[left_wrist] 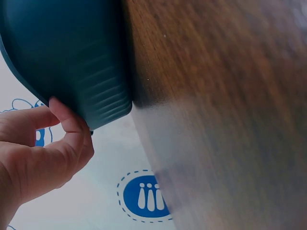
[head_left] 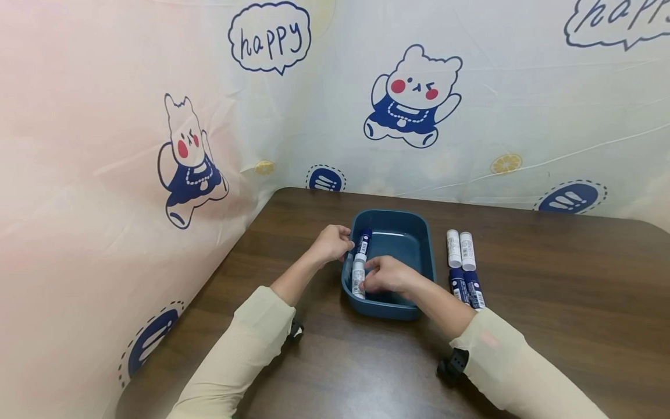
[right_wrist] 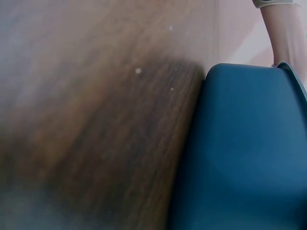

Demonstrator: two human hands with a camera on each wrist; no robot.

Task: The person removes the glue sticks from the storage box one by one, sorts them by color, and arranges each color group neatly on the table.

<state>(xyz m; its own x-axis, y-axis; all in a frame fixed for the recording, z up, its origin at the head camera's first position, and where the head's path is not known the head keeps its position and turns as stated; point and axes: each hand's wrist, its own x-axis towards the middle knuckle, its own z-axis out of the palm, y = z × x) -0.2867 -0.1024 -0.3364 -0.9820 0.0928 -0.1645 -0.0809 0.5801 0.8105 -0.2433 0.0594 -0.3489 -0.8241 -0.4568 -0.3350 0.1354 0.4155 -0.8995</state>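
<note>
A dark teal plastic bin (head_left: 387, 312) stands on the table. My left hand (head_left: 332, 243) pinches its left rim, with the thumb and fingers at the edge in the left wrist view. Inside, along the left wall, a white labelled glue stick (head_left: 358, 278) lies end to end with a navy glue stick (head_left: 363, 243) behind it. My right hand (head_left: 389, 274) reaches over the bin and holds the white one by its right side, fingers bent down. In the right wrist view the bin's wall (right_wrist: 240, 148) hides this hand.
Right of the bin, two white glue sticks (head_left: 460, 250) lie side by side on the brown wooden table (head_left: 565, 291). Nearer me, two navy glue sticks (head_left: 466, 287) lie in line with them. A printed cloth (head_left: 324, 116) hangs behind the table and along its left.
</note>
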